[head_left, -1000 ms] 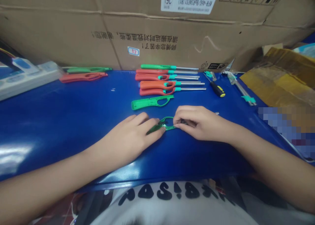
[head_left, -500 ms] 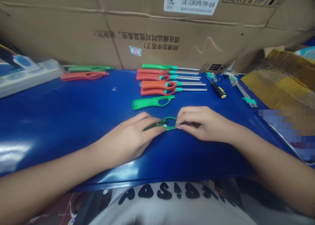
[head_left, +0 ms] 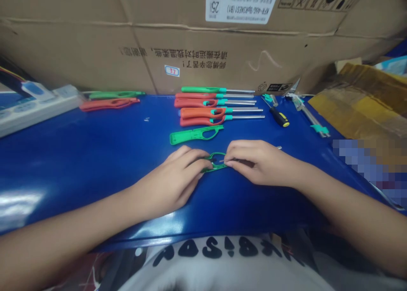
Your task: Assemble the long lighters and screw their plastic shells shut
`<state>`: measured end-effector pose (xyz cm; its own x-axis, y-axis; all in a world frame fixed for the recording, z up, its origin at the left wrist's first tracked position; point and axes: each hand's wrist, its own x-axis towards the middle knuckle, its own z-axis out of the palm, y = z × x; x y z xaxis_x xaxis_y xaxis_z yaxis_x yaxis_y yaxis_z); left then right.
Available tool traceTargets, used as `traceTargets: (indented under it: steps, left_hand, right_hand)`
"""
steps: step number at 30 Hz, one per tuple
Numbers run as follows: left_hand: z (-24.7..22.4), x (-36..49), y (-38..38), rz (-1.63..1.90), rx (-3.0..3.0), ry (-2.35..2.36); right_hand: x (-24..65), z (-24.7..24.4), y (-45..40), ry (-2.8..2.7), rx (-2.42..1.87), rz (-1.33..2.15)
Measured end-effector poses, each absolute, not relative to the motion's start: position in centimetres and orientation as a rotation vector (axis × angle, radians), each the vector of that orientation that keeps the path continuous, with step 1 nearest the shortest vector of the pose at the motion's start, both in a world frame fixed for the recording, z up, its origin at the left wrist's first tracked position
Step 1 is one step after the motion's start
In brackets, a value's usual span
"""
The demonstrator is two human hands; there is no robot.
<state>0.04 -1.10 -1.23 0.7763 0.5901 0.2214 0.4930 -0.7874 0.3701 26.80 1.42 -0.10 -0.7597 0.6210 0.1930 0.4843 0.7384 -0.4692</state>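
Observation:
A green lighter shell [head_left: 218, 155] lies between my hands on the blue table, its loop showing and its left part hidden under fingers. My left hand [head_left: 178, 178] grips its left end. My right hand [head_left: 259, 161] is closed at its right end, fingertips pinched on a thin part; a metal tip [head_left: 279, 147] shows behind that hand. Just beyond lies another green shell half [head_left: 187, 135], open side up. Several red, orange and green lighters [head_left: 203, 112] with metal tubes are lined up farther back.
A screwdriver [head_left: 280, 117] and metal tubes [head_left: 313, 119] lie at the back right, beside a torn cardboard box [head_left: 359, 104]. Red [head_left: 110, 104] and green [head_left: 116, 94] shells sit near a power strip [head_left: 38, 108] at the back left. A large carton [head_left: 95, 49] stands behind.
The view has tilted slightly. My left fingers have shifted a little over the shell, and a metal tip now shows behind my right hand. Both hands keep their hold.

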Motion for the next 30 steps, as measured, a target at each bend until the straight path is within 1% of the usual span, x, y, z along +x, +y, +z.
traceTargets:
  steps: [17, 21, 25, 30]
  left_hand:
    - [-1.2, 0.3, -1.2, 0.483, 2.557, 0.888]
    - [-1.0, 0.0, -0.8, 0.552, 2.564, 0.887]
    - [-1.1, -0.6, -0.5, 0.589, 2.698, 0.927]
    - [-1.3, -0.6, -0.8, 0.462, 2.973, 0.946]
  right_hand:
    - [26.5, 0.1, 1.2, -2.627, -0.905, 0.502]
    - [26.8, 0.3, 1.2, -2.646, -0.893, 0.503]
    - [26.9, 0.4, 1.2, -2.673, -0.890, 0.476]
    - [26.7, 0.5, 1.1, -2.738, -0.909, 0.386]
